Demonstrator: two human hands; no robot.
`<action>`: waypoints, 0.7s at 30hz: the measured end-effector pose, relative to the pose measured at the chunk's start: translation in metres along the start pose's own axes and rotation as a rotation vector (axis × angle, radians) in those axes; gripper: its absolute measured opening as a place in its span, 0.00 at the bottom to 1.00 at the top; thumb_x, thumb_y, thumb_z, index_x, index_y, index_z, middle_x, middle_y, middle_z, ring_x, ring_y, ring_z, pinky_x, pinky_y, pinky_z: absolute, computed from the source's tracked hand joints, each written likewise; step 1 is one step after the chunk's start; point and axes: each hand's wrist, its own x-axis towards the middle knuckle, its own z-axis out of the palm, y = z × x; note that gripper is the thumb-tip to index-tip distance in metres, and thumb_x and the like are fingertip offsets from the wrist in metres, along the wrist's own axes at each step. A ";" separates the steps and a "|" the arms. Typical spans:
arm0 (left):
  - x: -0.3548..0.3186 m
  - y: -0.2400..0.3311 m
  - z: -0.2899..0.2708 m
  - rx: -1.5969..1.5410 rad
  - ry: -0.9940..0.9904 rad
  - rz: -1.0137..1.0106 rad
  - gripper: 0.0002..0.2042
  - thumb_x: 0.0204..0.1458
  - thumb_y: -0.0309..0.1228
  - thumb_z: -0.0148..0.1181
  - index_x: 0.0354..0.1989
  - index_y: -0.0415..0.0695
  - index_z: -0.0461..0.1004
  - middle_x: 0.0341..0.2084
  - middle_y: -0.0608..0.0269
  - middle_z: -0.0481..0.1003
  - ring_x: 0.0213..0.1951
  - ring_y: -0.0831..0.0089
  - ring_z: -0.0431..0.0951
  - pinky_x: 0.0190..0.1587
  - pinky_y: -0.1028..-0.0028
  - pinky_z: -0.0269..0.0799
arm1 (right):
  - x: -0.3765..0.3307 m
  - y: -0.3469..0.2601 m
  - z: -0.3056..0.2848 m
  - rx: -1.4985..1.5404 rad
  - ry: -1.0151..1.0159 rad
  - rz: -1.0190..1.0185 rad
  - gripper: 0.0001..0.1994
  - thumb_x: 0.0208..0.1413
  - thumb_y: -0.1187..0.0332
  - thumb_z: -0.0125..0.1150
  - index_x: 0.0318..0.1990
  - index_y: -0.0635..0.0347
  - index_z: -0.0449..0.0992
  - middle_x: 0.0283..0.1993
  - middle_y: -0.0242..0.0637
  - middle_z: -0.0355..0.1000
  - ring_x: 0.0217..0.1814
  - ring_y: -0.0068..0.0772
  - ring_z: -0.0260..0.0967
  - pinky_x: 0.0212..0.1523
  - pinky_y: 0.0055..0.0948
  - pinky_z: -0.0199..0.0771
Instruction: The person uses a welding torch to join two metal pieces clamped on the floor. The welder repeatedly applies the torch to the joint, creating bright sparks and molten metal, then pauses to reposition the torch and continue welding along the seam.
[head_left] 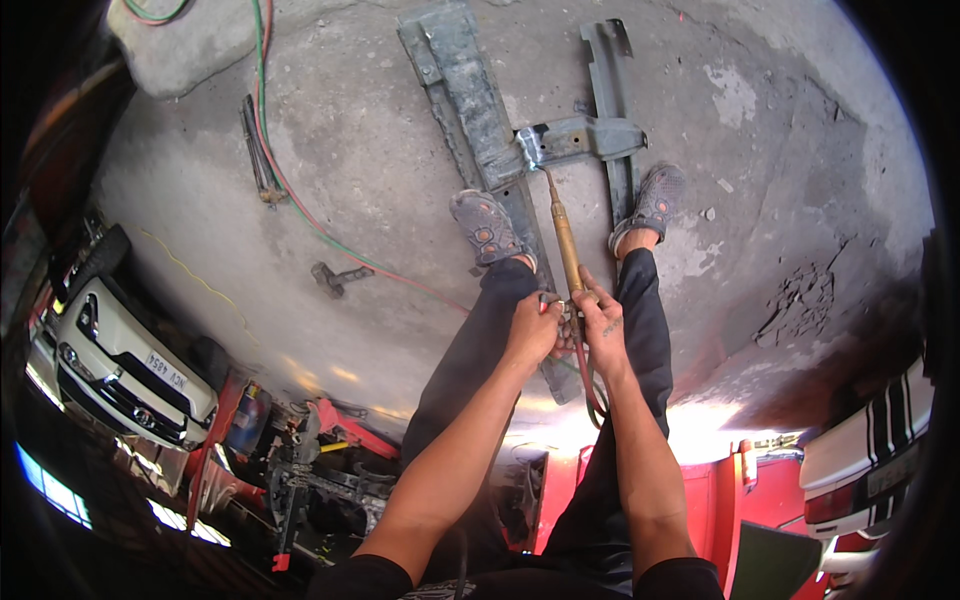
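Note:
A brass gas torch points away from me, its tip at the joint of a grey metal bracket, where a bluish-white glow shows. My right hand grips the torch's rear handle, with one finger stretched along it. Closed fingers of my left hand are at the valve end of the torch; something small and red shows between them, too small to name. Red and green hoses hang from the back of the torch. The bracket joins a wide rusty rail and a narrower rail on the concrete.
My clog-shod feet stand by the rails. A hammer and a long metal tool lie at left, beside a hose. A white car is at left, another car at right. Red equipment stands close behind me.

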 end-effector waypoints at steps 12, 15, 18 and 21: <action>0.004 -0.005 -0.002 0.028 -0.012 0.005 0.09 0.66 0.30 0.54 0.46 0.38 0.77 0.31 0.59 0.80 0.27 0.70 0.82 0.21 0.70 0.77 | -0.001 0.001 0.002 0.013 -0.008 -0.002 0.33 0.63 0.62 0.58 0.74 0.67 0.63 0.43 0.37 0.79 0.43 0.24 0.74 0.48 0.24 0.75; 0.003 -0.004 -0.003 0.031 -0.010 0.012 0.09 0.66 0.30 0.54 0.46 0.38 0.77 0.31 0.58 0.80 0.26 0.69 0.82 0.21 0.70 0.77 | -0.003 -0.001 0.003 0.008 0.000 0.001 0.33 0.63 0.62 0.58 0.73 0.67 0.64 0.42 0.37 0.79 0.43 0.24 0.74 0.48 0.24 0.75; 0.002 -0.002 -0.003 0.025 -0.013 0.008 0.09 0.66 0.29 0.54 0.47 0.38 0.77 0.31 0.58 0.80 0.26 0.69 0.82 0.21 0.70 0.77 | -0.002 0.003 0.002 -0.023 0.015 -0.019 0.33 0.63 0.62 0.58 0.73 0.67 0.64 0.42 0.37 0.78 0.43 0.23 0.73 0.48 0.24 0.74; 0.003 -0.006 -0.002 0.036 -0.005 0.029 0.09 0.65 0.29 0.54 0.47 0.37 0.77 0.31 0.57 0.80 0.25 0.68 0.82 0.21 0.70 0.78 | -0.004 0.003 0.005 -0.030 0.014 -0.051 0.33 0.63 0.62 0.59 0.73 0.67 0.64 0.41 0.35 0.77 0.41 0.22 0.72 0.46 0.23 0.74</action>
